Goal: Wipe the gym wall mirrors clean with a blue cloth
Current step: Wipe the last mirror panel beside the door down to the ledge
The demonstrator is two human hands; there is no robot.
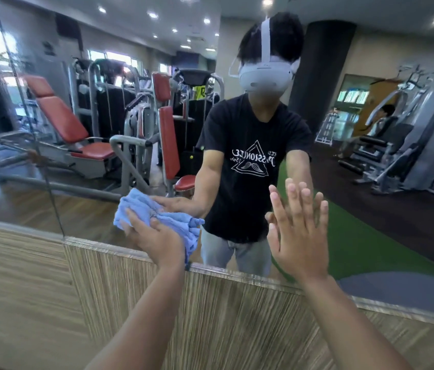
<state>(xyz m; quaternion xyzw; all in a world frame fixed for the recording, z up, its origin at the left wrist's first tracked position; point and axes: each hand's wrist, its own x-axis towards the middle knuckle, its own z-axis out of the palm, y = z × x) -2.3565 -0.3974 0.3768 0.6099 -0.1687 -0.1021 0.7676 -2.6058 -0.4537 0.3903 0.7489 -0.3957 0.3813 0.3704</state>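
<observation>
The left hand (157, 236) pressed a bunched blue cloth (157, 214) against the wall mirror (103, 129); the right hand (299, 236) lay flat, fingers spread, on it.

Both arms stretched forward, left hand (154, 237) clutching blue cloth (141, 206), right hand (299, 236) raised flat, fingers straight

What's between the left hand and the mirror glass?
The bunched blue cloth, which the left hand holds against the mirror, as the head view shows.

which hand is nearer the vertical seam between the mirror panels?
Left. The left hand, holding the blue cloth, is right of the seam; the right hand lies flat on the mirror, farther right still.
</observation>
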